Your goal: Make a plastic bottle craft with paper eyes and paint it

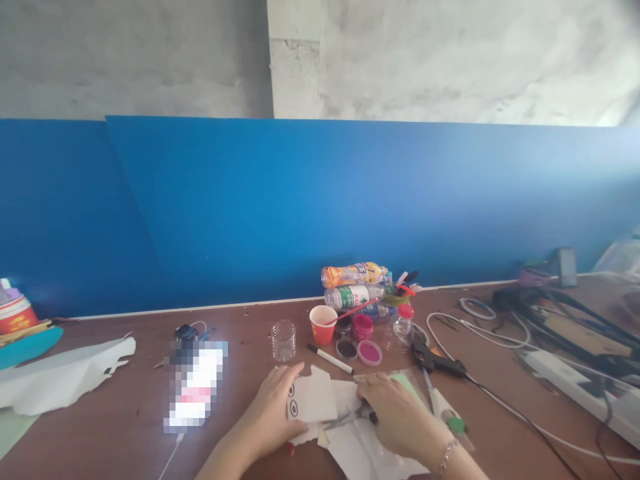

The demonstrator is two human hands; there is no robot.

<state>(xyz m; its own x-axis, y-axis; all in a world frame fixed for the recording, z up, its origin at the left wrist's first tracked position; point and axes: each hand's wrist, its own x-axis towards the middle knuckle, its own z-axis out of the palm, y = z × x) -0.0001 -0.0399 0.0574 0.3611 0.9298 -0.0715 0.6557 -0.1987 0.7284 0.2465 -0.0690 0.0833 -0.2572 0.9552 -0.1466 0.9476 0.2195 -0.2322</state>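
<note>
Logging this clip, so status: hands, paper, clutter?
Left hand holding paper with drawn eyes. Right hand on scissors. Loose paper pieces close by.

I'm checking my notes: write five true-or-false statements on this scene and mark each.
The left hand touches white paper with drawn eyes. True.
The bracelet is on the left arm. False: the right arm wears the bracelet.
A red stick rests in the red cup. True.
The glue gun lies left of the cup. False: the glue gun lies right of it.
The marker stands upright. False: the marker lies on the table.
</note>
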